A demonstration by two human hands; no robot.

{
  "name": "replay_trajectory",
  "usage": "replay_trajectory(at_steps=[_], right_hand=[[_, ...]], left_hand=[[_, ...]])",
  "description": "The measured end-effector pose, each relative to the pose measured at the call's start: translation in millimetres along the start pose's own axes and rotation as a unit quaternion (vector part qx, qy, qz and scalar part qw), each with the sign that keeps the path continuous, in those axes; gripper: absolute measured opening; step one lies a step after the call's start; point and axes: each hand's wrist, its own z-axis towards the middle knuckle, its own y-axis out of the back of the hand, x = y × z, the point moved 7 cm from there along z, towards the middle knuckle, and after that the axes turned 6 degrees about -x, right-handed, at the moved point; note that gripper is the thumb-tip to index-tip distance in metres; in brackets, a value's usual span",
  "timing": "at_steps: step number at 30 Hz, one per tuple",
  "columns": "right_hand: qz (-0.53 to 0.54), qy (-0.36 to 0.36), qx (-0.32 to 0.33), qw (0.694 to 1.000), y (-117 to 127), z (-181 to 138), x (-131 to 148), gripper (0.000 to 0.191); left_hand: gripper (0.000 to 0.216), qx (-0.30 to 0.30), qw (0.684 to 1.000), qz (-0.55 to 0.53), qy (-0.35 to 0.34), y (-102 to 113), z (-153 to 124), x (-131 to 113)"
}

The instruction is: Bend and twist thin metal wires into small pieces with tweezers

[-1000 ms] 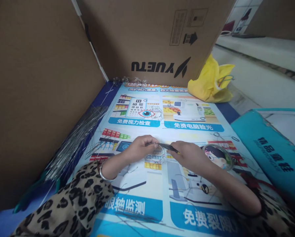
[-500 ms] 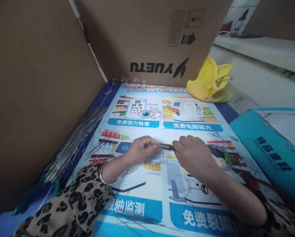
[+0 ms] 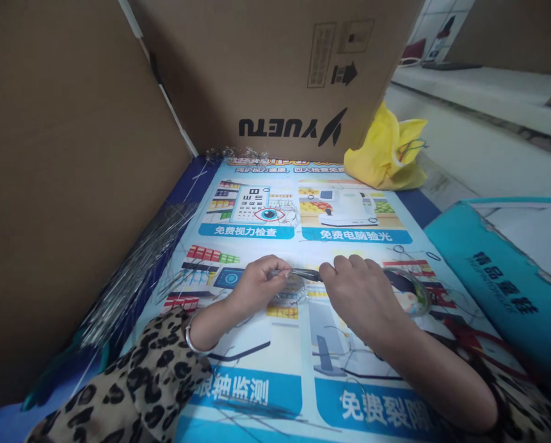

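My right hand [image 3: 361, 301] is wrapped around the handles of a pair of pliers [image 3: 307, 274], whose narrow jaws point left. The tips of the jaws meet the fingers of my left hand [image 3: 259, 286]. Thumb and forefinger of that hand pinch a thin wire piece [image 3: 288, 274], mostly hidden by the fingers. Just below the jaws, a loose loop of thin wire [image 3: 294, 298] lies on the printed sheet [image 3: 298, 332]. A round clear dish or coil [image 3: 423, 295] sits partly behind my right hand.
A bundle of thin metal wires [image 3: 132, 271] lies at left. Cardboard panels [image 3: 257, 74] rise at the back and left. A yellow bag [image 3: 386, 154] stands back right, a teal box [image 3: 492, 264] at right. Small wire pieces [image 3: 238, 152] are heaped at the back; cut wires lie scattered.
The pliers have turned slightly, and their jaws look narrower now. Both hands keep their holds close together. The whole view has shifted a little.
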Motion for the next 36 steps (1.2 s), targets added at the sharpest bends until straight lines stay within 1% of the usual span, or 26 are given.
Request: replay_trajectory(at_steps=[5,8,12,17,22,30,36], right_hand=[[-0.002,-0.003,0.004,1.0,-3.6,-0.9,0.1,0.009],[0.007,-0.001,0.003,1.0,-5.3,-1.0,-1.4,0.01],[0.026,0.003,-0.01,1.0,-5.2,0.2,-3.1,0.01],[0.038,-0.014,-0.019,0.999,-4.0,-0.9,-2.6,0.013],[0.032,-0.03,-0.025,0.999,-3.6,-2.1,-2.7,0.013],[0.018,-0.014,-0.02,1.0,-5.5,-2.5,-1.6,0.01],[-0.003,-0.021,-0.006,1.0,-6.4,-2.7,0.7,0.01]], left_hand=[[0.015,-0.01,1.0,-0.009,0.012,0.2,-0.1,1.0],[0.015,-0.004,1.0,-0.006,0.013,-0.4,0.2,1.6],[0.016,0.008,1.0,-0.005,0.007,-1.5,1.3,2.5],[0.014,-0.006,1.0,-0.016,-0.002,0.4,1.4,3.7],[0.016,-0.007,1.0,-0.023,0.001,0.2,0.6,3.2],[0.015,0.012,0.999,-0.033,0.008,-1.9,-0.1,4.5],[0.015,0.017,0.998,-0.051,0.027,-2.7,-0.2,5.6]])
